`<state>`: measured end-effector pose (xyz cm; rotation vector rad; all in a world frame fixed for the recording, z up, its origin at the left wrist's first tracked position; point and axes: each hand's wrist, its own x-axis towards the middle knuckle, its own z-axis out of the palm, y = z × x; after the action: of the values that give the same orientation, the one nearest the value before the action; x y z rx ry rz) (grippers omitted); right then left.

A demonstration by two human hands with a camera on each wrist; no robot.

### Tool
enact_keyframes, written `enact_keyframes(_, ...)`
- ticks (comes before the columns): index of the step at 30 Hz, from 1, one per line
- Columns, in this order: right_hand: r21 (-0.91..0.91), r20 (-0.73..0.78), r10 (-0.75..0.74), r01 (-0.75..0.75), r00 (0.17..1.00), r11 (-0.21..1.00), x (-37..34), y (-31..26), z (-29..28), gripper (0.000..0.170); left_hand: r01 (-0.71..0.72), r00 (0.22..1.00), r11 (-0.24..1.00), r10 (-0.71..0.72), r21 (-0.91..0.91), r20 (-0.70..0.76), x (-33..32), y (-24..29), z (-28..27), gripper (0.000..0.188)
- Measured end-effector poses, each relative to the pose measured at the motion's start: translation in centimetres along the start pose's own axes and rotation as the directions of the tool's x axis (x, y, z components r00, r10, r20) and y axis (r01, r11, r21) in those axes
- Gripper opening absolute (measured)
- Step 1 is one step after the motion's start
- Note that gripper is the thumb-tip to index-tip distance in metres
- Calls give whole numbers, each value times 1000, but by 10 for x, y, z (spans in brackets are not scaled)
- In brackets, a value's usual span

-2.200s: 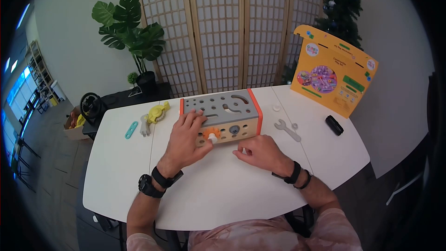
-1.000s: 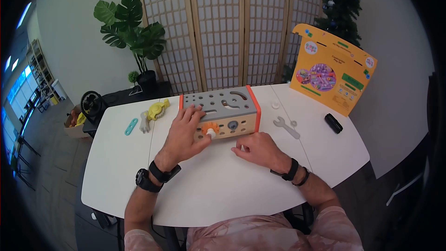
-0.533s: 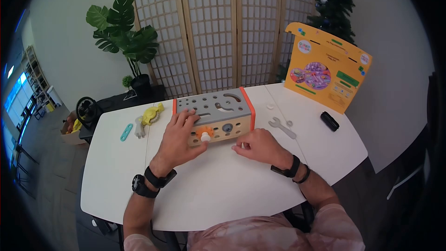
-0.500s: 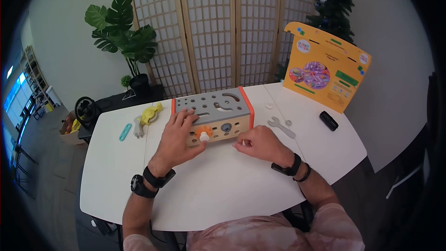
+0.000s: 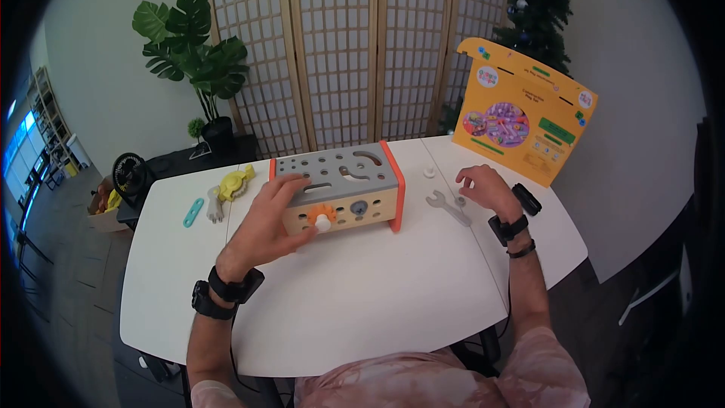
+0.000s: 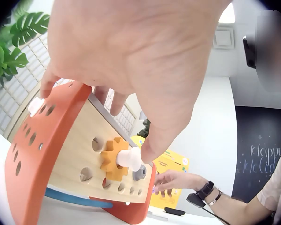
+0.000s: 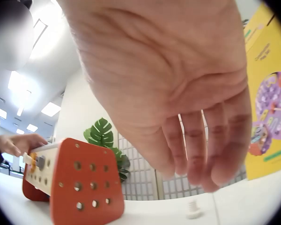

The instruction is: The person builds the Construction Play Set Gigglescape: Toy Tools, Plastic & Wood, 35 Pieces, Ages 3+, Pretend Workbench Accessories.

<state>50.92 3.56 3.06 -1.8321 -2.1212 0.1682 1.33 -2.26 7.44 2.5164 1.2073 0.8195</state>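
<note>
My left hand (image 5: 260,223) lies over the left end of a toy workbench box (image 5: 377,203), fingers across its grey pegboard top. Its thumb touches the white toy bolt (image 6: 129,159) that sticks out through an orange gear (image 6: 113,158). To the gear's right, a grey screw (image 5: 359,208) sits in the wooden side. My right hand (image 5: 489,190) hovers palm down with loosely bent fingers, holding nothing. Below its fingertips lies a small grey nut (image 5: 461,201), beside a grey toy wrench (image 5: 448,208). Another white bolt (image 7: 194,210) stands on the table to the left of that hand.
On the left of the white table (image 5: 362,298) lie a teal strip (image 5: 193,212), a grey claw-ended piece (image 5: 214,208) and a yellow toy tool (image 5: 238,180). A yellow carton (image 5: 521,113) stands at back right, with a black case (image 5: 526,199) before it.
My right hand has left the front of the box and moved right and away, over the nut and wrench, its fingers loosening. The left hand stays at the box; the head view has shifted slightly.
</note>
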Motion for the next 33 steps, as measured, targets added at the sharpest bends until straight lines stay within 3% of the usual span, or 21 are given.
enact_keyframes(4,-60,52,-12,15,999,998,-2,15,21,27,6,997,998,-1,66,-81,-3,-9,-12,80)
enact_keyframes(8,-79,33,-26,29,999,996,-5,12,25,28,55,995,998,-53,16,-86,-4,-25,-19,83)
enact_keyframes(12,-74,63,18,-13,998,997,-1,7,25,27,72,993,997,-72,-2,-89,-4,-45,-13,98)
enact_keyframes(18,-135,108,-44,59,993,989,11,-8,28,26,90,996,995,-91,-40,-18,-4,-64,1,116)
enact_keyframes(21,-94,-18,-140,138,990,986,19,-14,39,35,81,997,994,-81,-71,0,-4,-64,3,119)
enact_keyframes(23,-172,-152,-354,327,923,929,32,-9,56,46,64,998,996,-65,-57,-15,-4,-64,4,120)
enact_keyframes(26,-202,-179,-421,385,889,900,42,-15,65,45,38,999,999,-38,-8,-24,-4,-64,3,117)
enact_keyframes(30,-319,-15,-373,349,928,881,62,-16,71,40,33,999,999,-33,-22,-14,-4,-64,1,116)
enact_keyframes(32,-422,67,-213,222,975,879,71,-20,70,33,31,999,999,-31,-35,-14,-4,-63,1,116)
enact_keyframes(33,-424,69,-217,226,974,877,71,-20,70,33,45,999,998,-45,-45,-6,-4,-63,2,116)
